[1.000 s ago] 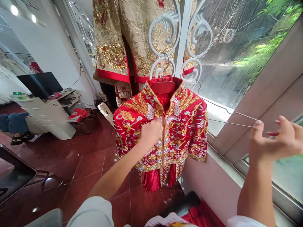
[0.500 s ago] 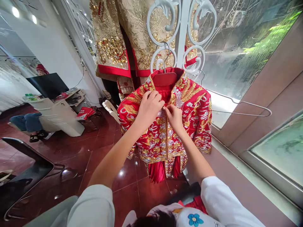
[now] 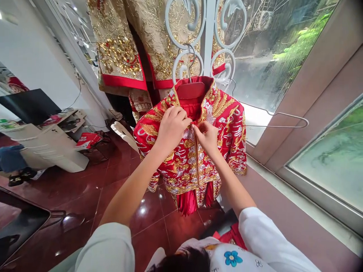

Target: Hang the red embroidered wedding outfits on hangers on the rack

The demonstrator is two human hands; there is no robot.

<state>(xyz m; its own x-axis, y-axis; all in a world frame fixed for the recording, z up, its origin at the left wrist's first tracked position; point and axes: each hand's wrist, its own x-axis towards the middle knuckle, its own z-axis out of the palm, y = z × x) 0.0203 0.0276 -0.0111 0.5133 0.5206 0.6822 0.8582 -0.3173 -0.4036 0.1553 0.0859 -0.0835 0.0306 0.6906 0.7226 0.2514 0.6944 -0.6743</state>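
A window spans 1 to 2 o'clock; cream-and-gold garments hang from 11 to 12 o'clock, partly behind white scrolled metalwork. At the centre, upright, hangs a red jacket thick with gold and silver embroidery, red pleated cloth below its hem towards 6 o'clock. The person's left hand and right hand meet just under the collar, at 9 and 4 o'clock of the front opening, thumbs and fingertips pinching its edges (the exact bit gripped is hidden). A red hanger sits inside the collar at 12 o'clock; a thin wire hanger juts out near 3 o'clock. The jacket looks weighty and stiff where embroidered, the pleats soft and slippery; the plain edges seem the kindest hold, since raised threads could snag.
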